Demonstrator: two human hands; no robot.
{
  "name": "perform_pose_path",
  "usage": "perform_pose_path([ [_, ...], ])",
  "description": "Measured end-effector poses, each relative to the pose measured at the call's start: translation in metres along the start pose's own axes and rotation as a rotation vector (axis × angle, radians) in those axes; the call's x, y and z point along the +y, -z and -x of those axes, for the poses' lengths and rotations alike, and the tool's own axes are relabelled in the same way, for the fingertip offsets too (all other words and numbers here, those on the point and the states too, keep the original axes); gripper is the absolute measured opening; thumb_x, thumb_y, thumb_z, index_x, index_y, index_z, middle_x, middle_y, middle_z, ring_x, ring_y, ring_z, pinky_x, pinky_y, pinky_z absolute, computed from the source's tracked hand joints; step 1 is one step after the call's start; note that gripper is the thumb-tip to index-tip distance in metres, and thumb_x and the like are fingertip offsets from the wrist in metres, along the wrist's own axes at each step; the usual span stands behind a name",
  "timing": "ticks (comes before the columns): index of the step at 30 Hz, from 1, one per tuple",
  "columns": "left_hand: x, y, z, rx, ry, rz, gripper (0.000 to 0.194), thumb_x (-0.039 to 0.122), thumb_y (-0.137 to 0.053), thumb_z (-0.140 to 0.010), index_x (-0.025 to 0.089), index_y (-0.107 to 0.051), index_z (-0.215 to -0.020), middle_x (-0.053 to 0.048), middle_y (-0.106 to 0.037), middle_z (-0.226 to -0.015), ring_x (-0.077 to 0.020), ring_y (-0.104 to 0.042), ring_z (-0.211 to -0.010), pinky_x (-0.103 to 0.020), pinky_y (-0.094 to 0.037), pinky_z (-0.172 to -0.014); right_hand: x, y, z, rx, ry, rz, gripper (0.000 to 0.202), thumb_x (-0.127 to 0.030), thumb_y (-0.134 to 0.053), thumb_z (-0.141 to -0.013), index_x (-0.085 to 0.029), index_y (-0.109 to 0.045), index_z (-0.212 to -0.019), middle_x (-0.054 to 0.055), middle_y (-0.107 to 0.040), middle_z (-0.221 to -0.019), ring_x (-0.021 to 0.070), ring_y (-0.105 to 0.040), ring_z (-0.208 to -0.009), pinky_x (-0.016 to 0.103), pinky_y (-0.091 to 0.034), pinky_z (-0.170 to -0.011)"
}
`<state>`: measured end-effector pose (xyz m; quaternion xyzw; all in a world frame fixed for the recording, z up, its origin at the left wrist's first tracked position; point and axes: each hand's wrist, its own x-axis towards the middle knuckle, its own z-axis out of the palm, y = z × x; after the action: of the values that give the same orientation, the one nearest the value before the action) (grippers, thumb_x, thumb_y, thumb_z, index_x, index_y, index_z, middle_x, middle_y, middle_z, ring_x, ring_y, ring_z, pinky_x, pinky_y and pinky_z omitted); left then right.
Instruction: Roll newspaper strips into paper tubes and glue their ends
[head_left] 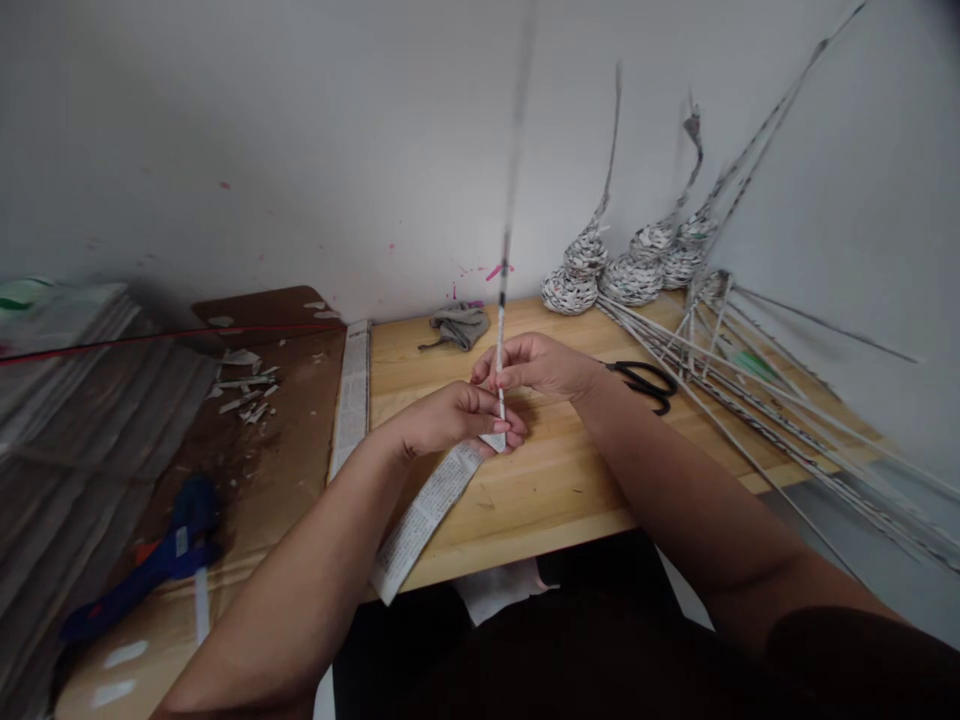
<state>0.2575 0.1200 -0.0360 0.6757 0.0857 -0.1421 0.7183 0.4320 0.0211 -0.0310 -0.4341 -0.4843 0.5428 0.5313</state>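
Note:
A thin rolled newspaper tube (pixel 510 205) rises upright between my hands, its upper part blurred. Its lower end runs into a flat newspaper strip (pixel 427 520) that slants down to the left over the table's front edge. My left hand (pixel 469 415) is closed on the lower end of the tube, where it meets the strip. Slightly higher, my right hand (pixel 536 365) pinches the tube between thumb and fingers. Beneath both hands is the wooden table (pixel 555 500).
Black-handled scissors (pixel 645 380) and a grey cloth (pixel 459 325) lie on the table. Woven paper figures (pixel 574 285) stand by the wall, with many paper tubes (pixel 780 420) at right. A strip stack (pixel 352 400), blue glue gun (pixel 172 550) and newspaper pile (pixel 75 470) are left.

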Motion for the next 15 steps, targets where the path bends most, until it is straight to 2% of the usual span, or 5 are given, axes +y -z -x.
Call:
perform_pose_path([
  [4, -0.0003, 0.0, 0.0001, -0.005, -0.014, -0.001, 0.028, 0.037, -0.07, -0.083, 0.018, -0.073, -0.103, -0.011, -0.073, -0.102, -0.0211, -0.068, -0.097, -0.037, -0.056, -0.082, 0.0026, -0.0017, -0.0021, 0.099, 0.049, -0.015, 0.029, -0.032, -0.088, -0.062, -0.014, -0.068, -0.072, 0.002, -0.068, -0.086, 0.0096, -0.059, -0.074, 0.021, -0.049, -0.067],
  [9, -0.0013, -0.0002, 0.0004, -0.027, -0.013, -0.022, 0.029, 0.038, -0.068, -0.084, 0.019, -0.073, -0.106, -0.01, -0.073, -0.102, -0.021, -0.068, -0.097, -0.036, -0.056, -0.083, -0.0002, -0.0009, -0.0005, 0.012, 0.033, 0.047, 0.034, -0.042, -0.082, -0.069, -0.013, -0.073, -0.083, 0.005, -0.069, -0.088, 0.012, -0.06, -0.077, 0.024, -0.049, -0.069],
  [15, 0.0017, -0.0046, 0.0021, -0.03, 0.001, -0.016, 0.031, 0.04, -0.068, -0.084, 0.019, -0.072, -0.107, -0.01, -0.073, -0.103, -0.0211, -0.068, -0.095, -0.037, -0.056, -0.08, -0.0016, -0.0021, 0.0002, 0.03, 0.068, 0.033, 0.031, -0.04, -0.082, -0.069, -0.013, -0.073, -0.08, 0.005, -0.069, -0.087, 0.012, -0.06, -0.077, 0.025, -0.048, -0.07],
])
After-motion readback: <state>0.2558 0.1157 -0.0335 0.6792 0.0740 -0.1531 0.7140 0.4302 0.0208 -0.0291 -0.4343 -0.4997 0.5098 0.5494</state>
